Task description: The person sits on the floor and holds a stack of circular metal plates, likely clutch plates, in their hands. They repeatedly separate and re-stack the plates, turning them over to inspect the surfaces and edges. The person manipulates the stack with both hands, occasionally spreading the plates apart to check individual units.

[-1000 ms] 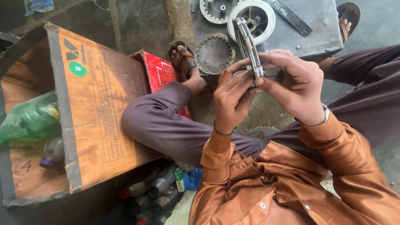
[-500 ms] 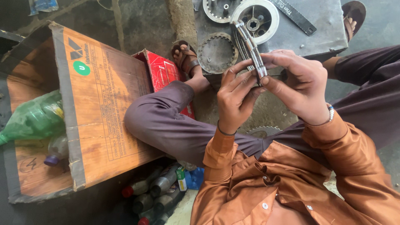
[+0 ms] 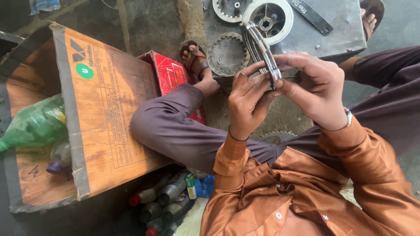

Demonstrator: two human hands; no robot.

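Both my hands hold a stack of thin metal ring plates point(image 3: 261, 49) edge-on above my lap. My left hand point(image 3: 248, 98) grips the stack's near end with thumb and fingers. My right hand point(image 3: 316, 89) pinches the same end from the other side. A toothed round plate point(image 3: 226, 54) lies on the ground just beyond my left hand. A white round hub point(image 3: 267, 18) with a splined centre sits on a grey metal slab point(image 3: 341, 35), behind the stack's far end.
An open brown cardboard box point(image 3: 105, 109) at left holds a green plastic bottle point(image 3: 35, 124). A red carton point(image 3: 173, 76) lies beside my sandalled foot point(image 3: 194, 59). Several bottles point(image 3: 164, 199) lie near my knee. A black strap point(image 3: 310, 15) rests on the slab.
The view has shifted slightly; my hands keep the ring stack in nearly the same pose, with small finger adjustments on its near end.
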